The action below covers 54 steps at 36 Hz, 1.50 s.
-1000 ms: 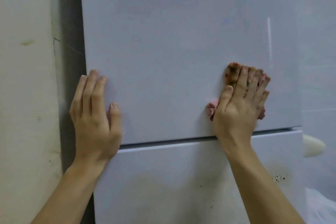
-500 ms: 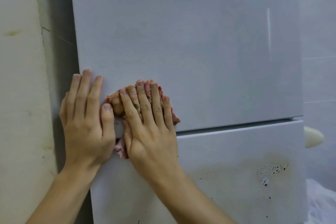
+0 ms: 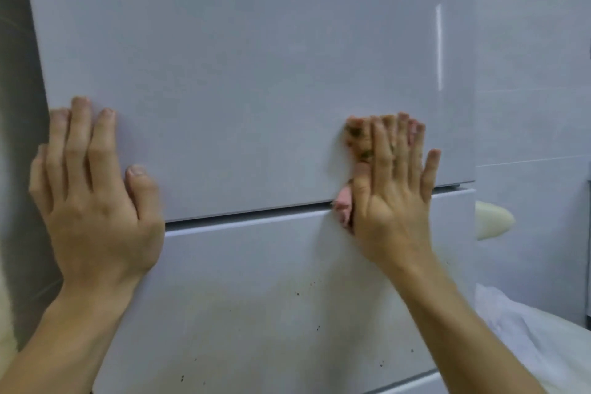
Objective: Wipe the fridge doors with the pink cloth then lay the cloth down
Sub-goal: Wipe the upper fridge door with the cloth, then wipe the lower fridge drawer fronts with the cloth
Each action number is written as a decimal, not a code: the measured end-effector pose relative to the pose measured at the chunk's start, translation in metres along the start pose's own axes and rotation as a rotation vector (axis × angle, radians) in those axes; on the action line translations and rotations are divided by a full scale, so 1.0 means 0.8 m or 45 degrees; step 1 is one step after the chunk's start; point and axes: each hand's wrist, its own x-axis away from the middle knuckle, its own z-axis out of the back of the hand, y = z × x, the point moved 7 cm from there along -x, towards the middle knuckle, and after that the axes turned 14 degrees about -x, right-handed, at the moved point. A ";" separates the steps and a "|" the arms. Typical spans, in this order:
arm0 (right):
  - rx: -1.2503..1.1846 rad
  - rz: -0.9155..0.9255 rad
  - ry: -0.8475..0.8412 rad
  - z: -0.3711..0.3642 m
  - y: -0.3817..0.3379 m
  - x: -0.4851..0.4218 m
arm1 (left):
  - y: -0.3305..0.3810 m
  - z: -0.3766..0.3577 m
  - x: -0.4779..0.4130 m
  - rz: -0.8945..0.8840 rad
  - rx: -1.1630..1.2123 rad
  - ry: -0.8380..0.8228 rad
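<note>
The white upper fridge door (image 3: pixel 243 73) fills the view, with the lower door (image 3: pixel 271 297) below a dark gap. My right hand (image 3: pixel 393 192) presses the pink cloth (image 3: pixel 358 141), stained brown, flat against the upper door near its lower right corner; fingers are straight, and a pink end of the cloth hangs over the gap. My left hand (image 3: pixel 92 195) lies flat with straight fingers on the upper door's lower left corner, holding nothing.
Dark specks dot the lower door. A grey wall (image 3: pixel 19 105) borders the fridge on the left. To the right are white tiles, a cream rounded object (image 3: pixel 492 221) and crumpled white plastic (image 3: pixel 527 329) low down.
My right hand has slid the cloth from beside my left hand back to the right side of the upper door. My left hand has stayed at the door's lower left corner.
</note>
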 end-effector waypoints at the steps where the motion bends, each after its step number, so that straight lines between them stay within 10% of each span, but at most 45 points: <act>1: 0.020 -0.084 -0.015 0.007 0.029 -0.002 | -0.001 -0.001 0.000 0.006 0.010 -0.005; 13: -0.322 -0.532 0.224 0.047 0.089 -0.007 | 0.006 0.011 0.012 -0.001 -0.048 -0.008; 28: -0.513 0.180 0.082 -0.019 -0.103 0.039 | -0.042 0.037 0.077 0.002 -0.026 -0.171; 44: -0.778 0.356 -0.171 -0.066 -0.268 0.084 | -0.160 0.032 0.120 -0.011 -0.233 -0.246; 54: -0.380 0.654 -0.269 -0.125 -0.331 0.152 | -0.166 0.030 0.125 -0.079 -0.244 -0.127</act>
